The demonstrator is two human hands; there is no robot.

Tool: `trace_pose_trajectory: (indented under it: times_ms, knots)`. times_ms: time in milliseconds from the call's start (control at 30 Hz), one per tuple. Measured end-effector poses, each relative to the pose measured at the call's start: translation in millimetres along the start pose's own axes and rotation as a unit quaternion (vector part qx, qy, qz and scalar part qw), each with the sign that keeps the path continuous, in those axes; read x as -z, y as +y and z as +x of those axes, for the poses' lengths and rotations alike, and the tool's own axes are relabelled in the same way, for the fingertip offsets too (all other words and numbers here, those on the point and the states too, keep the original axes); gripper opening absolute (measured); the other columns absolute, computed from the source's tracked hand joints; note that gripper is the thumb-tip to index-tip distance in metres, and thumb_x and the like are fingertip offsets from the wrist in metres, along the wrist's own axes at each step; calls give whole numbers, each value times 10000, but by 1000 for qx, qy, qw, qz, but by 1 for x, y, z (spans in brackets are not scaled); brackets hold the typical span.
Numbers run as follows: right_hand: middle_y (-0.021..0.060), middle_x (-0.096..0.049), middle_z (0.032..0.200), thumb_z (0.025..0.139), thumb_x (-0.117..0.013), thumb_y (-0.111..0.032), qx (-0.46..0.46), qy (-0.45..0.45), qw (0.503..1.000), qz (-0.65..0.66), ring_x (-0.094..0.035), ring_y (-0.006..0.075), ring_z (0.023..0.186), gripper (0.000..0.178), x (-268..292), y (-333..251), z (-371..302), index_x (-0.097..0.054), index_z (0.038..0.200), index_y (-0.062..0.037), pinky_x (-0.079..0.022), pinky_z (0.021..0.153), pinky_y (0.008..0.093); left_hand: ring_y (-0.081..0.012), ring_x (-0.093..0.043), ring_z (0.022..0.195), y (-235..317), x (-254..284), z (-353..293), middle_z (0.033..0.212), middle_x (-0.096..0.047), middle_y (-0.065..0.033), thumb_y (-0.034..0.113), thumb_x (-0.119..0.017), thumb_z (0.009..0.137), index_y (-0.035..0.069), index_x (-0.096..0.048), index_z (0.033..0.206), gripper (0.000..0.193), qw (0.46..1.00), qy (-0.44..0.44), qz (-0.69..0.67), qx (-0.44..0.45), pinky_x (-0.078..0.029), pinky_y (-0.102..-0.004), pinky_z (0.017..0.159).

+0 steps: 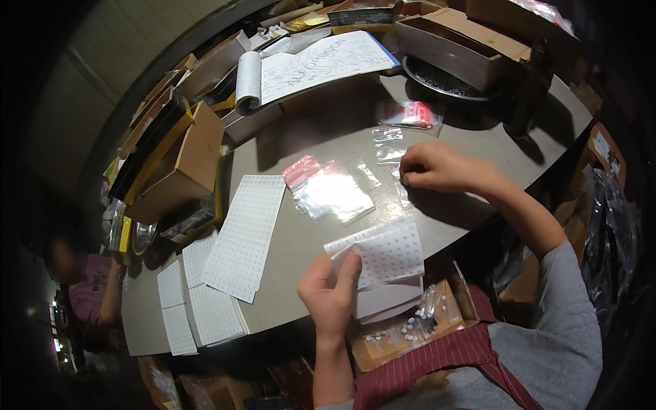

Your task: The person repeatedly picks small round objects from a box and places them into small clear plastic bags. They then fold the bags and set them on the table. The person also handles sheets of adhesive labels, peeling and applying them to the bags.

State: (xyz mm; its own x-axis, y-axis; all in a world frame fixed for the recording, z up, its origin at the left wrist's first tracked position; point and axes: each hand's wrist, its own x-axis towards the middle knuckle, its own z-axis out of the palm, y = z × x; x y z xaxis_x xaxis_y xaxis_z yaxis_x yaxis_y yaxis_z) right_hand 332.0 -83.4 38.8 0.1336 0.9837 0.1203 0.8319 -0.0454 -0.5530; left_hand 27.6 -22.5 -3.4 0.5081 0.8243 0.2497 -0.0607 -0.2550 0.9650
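My left hand [328,294] grips a sheet of small white labels [393,253] between thumb and fingers, near the table's front edge. The sheet bends upward, with its pale backing below. My right hand [441,167] is closed, fingertips bunched at a clear plastic bag [389,140] that lies flat on the table. Whatever its fingertips hold is hidden. Left of that bag lies a shiny pile of clear zip bags [335,195] with red tops. More label sheets [246,236] are spread and stacked on the table's left side.
A red-and-clear bag bundle [413,115] lies beyond my right hand. Behind stand a black round pan [451,85], cardboard boxes [444,51] and a written-on pad [321,65]. An open box with small white pieces [410,328] sits against my apron. Another person [92,290] is at the left.
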Motion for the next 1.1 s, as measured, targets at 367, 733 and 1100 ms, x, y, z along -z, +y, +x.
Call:
trace_pose_trajectory:
  times_ms: [367,733,1100]
  knots:
    - [164,-652,886,897,-713,-194,43,81,993,-68,-638,349,879,180,-2,-37,-11,-640,933,-33,-501,766,457,-137,-628,747,2,6,-1,811,-688,-80,16,-723,893,-65,-737,1009,142,999,-44,-3,-25,-487,-279,681]
    - [146,-591,905,749,-689,-62,270,10,963,-17,-595,347,898,204,-38,-86,-13,-578,916,-23,-488,799,446,-144,-581,665,5,4,-2,735,-637,-83,1,-763,862,-37,-756,983,127,992,-46,88,-74,-450,-279,607]
    - [123,-572,851,722,-710,-120,334,26,941,-51,-601,318,873,237,-40,-85,-21,-587,904,-33,-507,804,396,-154,-614,681,1,2,-1,755,-651,-104,-6,-752,859,-24,-756,992,134,994,-50,64,-71,-465,-271,627]
